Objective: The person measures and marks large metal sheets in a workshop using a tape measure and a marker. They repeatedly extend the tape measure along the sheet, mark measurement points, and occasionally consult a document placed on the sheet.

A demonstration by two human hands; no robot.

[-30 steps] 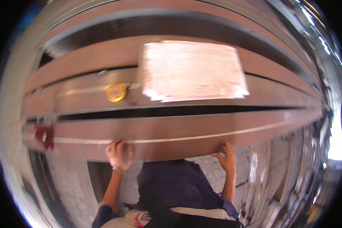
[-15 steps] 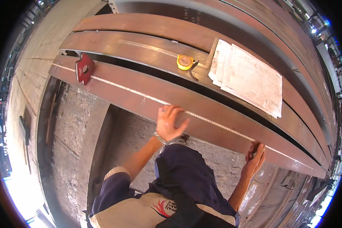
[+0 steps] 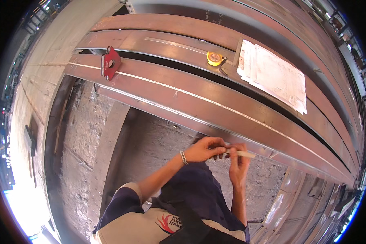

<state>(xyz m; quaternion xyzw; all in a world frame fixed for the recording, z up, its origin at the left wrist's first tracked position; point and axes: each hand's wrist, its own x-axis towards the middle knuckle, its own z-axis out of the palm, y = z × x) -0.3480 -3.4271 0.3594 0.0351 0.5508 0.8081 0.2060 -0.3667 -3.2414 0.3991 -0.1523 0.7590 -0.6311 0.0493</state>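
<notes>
In front of my body, below the near edge of a brown steel beam (image 3: 150,90), my two hands are close together. My left hand (image 3: 205,149) is closed, its fingertips pinching the left end of a pale flat stick (image 3: 246,154). Around the same stick my right hand (image 3: 238,164) is closed, and the stick's other end pokes out to the right. A measuring tape blade (image 3: 215,104) lies stretched along the beam's top. Near its left end a red magnetic welding square (image 3: 110,64) sits across the blade.
On the beam behind rest a yellow tape measure (image 3: 214,59), a steel carpenter's square (image 3: 175,45) and worn paper sheets (image 3: 274,75). Dark gaps part the beams. Under the near beam, crosswise supports (image 3: 112,138) stand on rough ground.
Both hands have left the tape blade and come together nearer my body. The pale stick now shows between them. The view has shifted, so the near beam's side face shows.
</notes>
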